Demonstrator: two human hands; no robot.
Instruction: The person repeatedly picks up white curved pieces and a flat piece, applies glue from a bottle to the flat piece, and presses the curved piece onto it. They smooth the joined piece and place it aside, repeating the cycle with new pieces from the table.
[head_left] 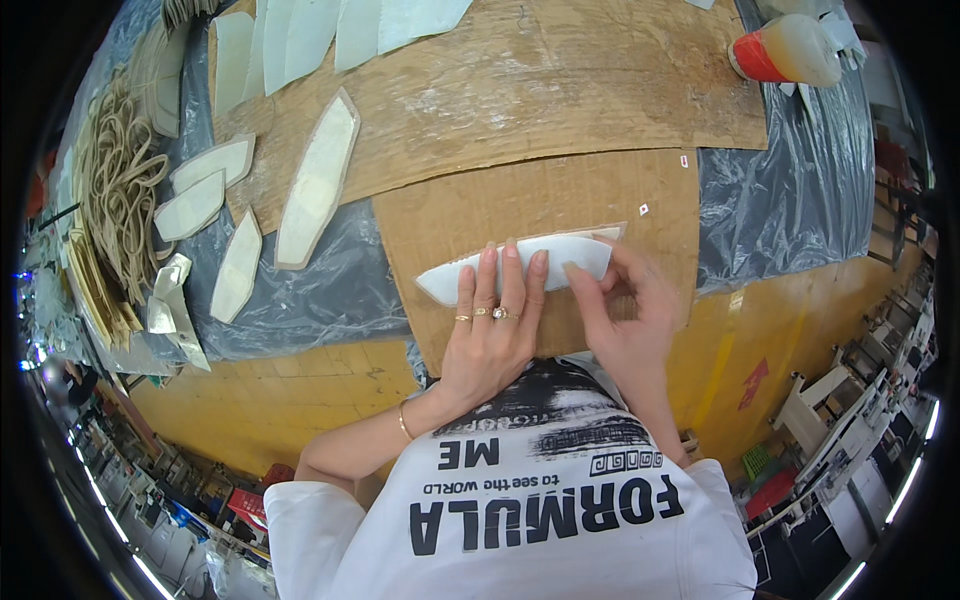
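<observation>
Head view: left hand steadies the white piece, fingers slightly apart; right hand clamps its end between fingers; seating on the backing looks unfinished.

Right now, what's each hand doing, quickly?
Left hand: open, fingers extended flat on the white piece.
Right hand: thumb and fingers at the piece's right end; whether closed on it cannot be told.

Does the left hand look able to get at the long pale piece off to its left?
Likely yes: nothing visible stands between the left hand, resting on the white piece, and the long pale piece.
</observation>
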